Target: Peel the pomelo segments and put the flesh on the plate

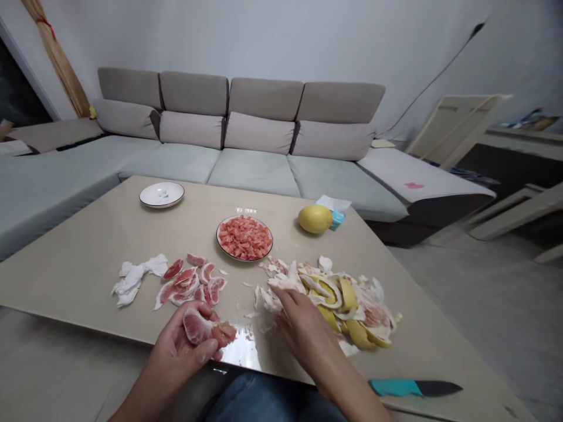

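My left hand (178, 347) is closed around a peeled pink pomelo segment (202, 327) near the table's front edge. My right hand (303, 325) lies with its fingers stretched out on the edge of a heap of yellow and white pomelo peel (338, 299); whether it grips a scrap I cannot tell. Several pink segments (191, 284) lie on the table to the left. A plate of pink pomelo pieces (244, 237) stands behind them.
A crumpled tissue (134, 278) lies at the left, an empty white plate (162, 194) at the back left. A whole yellow pomelo (315, 218) and a tissue pack (335, 210) sit at the back right. A teal-handled knife (413, 387) lies front right. A grey sofa (246, 146) stands behind the beige table (88, 246).
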### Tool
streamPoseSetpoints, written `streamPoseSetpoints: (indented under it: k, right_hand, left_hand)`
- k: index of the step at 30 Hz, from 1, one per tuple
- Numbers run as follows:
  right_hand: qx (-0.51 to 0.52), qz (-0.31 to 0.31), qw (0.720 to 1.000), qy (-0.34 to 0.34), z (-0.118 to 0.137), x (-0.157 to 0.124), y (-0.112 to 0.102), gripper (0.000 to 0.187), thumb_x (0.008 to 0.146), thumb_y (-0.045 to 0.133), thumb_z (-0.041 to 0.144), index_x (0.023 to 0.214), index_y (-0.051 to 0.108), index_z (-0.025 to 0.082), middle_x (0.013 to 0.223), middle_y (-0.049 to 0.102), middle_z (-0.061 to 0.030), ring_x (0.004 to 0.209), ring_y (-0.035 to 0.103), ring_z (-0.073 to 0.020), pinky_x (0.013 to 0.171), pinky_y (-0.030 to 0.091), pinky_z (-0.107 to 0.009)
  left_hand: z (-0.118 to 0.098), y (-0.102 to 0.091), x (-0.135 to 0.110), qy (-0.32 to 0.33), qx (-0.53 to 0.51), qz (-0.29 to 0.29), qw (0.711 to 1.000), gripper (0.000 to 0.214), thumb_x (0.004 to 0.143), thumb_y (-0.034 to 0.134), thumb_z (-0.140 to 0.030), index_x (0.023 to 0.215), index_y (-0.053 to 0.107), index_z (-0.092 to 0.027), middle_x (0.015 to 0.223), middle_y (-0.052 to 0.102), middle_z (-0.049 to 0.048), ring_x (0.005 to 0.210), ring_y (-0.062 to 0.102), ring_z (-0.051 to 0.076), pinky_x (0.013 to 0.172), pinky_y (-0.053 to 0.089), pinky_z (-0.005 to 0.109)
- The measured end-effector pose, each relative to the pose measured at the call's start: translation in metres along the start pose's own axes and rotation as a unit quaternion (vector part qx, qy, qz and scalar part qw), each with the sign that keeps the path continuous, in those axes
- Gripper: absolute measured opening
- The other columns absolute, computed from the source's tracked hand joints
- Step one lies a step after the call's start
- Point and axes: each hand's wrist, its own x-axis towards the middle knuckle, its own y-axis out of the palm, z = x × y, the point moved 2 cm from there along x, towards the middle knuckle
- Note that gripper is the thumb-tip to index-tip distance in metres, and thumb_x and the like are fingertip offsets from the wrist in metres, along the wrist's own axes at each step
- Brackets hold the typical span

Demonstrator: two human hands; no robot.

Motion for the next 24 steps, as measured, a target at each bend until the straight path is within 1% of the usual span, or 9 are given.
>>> streamPoseSetpoints:
  k: [3,5,7,8,13,16,18,21,24]
  right_hand:
    - [0.072,0.03,0.997,-0.026,0.019,-0.011,-0.006,0.026,0.092,0.051,0.034,0.078,0.068,0.02,0.073,0.067,-0.0069,0.069,0.062,-0.0216,0.067,0.047,-0.033]
    - [0.128,0.016,0.99,-0.057,0.032,-0.016,-0.012,0.019,0.09,0.054,0.03,0.1,0.067,0.02,0.088,0.069,-0.009,0.081,0.064,-0.0229,0.075,0.049,-0.035]
    - [0.183,0.017,0.98,-0.079,0.042,-0.019,-0.016,0.03,0.088,0.057,0.025,0.118,0.06,0.022,0.101,0.067,-0.0091,0.089,0.063,-0.0219,0.082,0.049,-0.035]
    - [0.207,0.027,0.975,-0.078,0.045,-0.02,-0.017,0.033,0.087,0.06,0.025,0.12,0.059,0.024,0.102,0.066,-0.008,0.087,0.063,-0.0204,0.081,0.05,-0.034]
    - [0.308,0.092,0.944,-0.071,0.058,-0.02,-0.01,0.039,0.079,0.074,0.037,0.114,0.062,0.026,0.108,0.063,-0.0064,0.076,0.06,-0.015,0.061,0.049,-0.025]
    - [0.345,0.103,0.931,-0.066,0.064,-0.019,-0.005,0.019,0.083,0.07,0.035,0.099,0.071,0.024,0.096,0.064,-0.0054,0.076,0.06,-0.0148,0.06,0.047,-0.023]
    - [0.363,0.103,0.925,-0.041,0.065,-0.017,-0.005,0.014,0.086,0.066,0.033,0.09,0.073,0.022,0.09,0.065,-0.0054,0.077,0.061,-0.0151,0.062,0.047,-0.024]
    - [0.396,0.103,0.912,0.016,0.062,-0.017,-0.002,0.017,0.085,0.066,0.035,0.087,0.074,0.02,0.09,0.067,-0.0061,0.076,0.062,-0.0158,0.061,0.047,-0.024]
    - [0.475,0.118,0.869,0.08,0.057,-0.017,0.006,0.023,0.082,0.069,0.041,0.088,0.073,0.019,0.086,0.068,-0.0053,0.071,0.063,-0.0155,0.061,0.05,-0.025]
  left_hand:
    - [0.001,0.002,0.0,0.003,0.014,-0.007,1.0,0.037,0.066,0.083,-0.027,0.092,0.058,-0.019,0.075,0.07,0.0023,0.07,0.064,0.016,0.064,0.05,0.024]
    - [0.001,0.003,0.0,0.008,0.029,-0.016,0.999,0.035,0.066,0.082,-0.026,0.092,0.059,-0.019,0.079,0.07,0.0024,0.07,0.065,0.016,0.065,0.05,0.025]
    - [0.001,0.003,0.0,0.016,0.041,-0.023,0.999,0.034,0.066,0.082,-0.026,0.091,0.06,-0.019,0.082,0.069,0.0026,0.073,0.066,0.018,0.068,0.051,0.026]
    - [0.001,0.003,-0.001,0.02,0.046,-0.025,0.998,0.033,0.066,0.082,-0.026,0.091,0.061,-0.02,0.084,0.068,0.0025,0.075,0.067,0.018,0.07,0.052,0.027]
    - [0.004,0.003,-0.006,0.019,0.056,-0.004,0.998,0.029,0.068,0.081,-0.027,0.091,0.064,-0.022,0.089,0.066,0.0022,0.08,0.067,0.02,0.074,0.052,0.027]
    - [0.005,0.002,-0.007,0.028,0.062,0.002,0.998,0.028,0.067,0.081,-0.025,0.09,0.066,-0.022,0.088,0.065,0.0017,0.081,0.064,0.018,0.074,0.051,0.025]
    - [0.004,0.001,-0.006,0.027,0.055,0.006,0.998,0.028,0.066,0.082,-0.025,0.089,0.066,-0.022,0.086,0.065,0.0017,0.079,0.063,0.017,0.073,0.051,0.024]
    - [0.003,0.001,-0.004,0.016,0.027,0.01,0.999,0.029,0.066,0.082,-0.025,0.088,0.065,-0.02,0.084,0.065,0.0015,0.075,0.063,0.016,0.071,0.051,0.025]
    - [0.002,0.001,-0.002,0.025,0.016,0.005,1.0,0.029,0.065,0.083,-0.025,0.086,0.064,-0.019,0.083,0.065,0.0017,0.074,0.064,0.016,0.071,0.05,0.026]
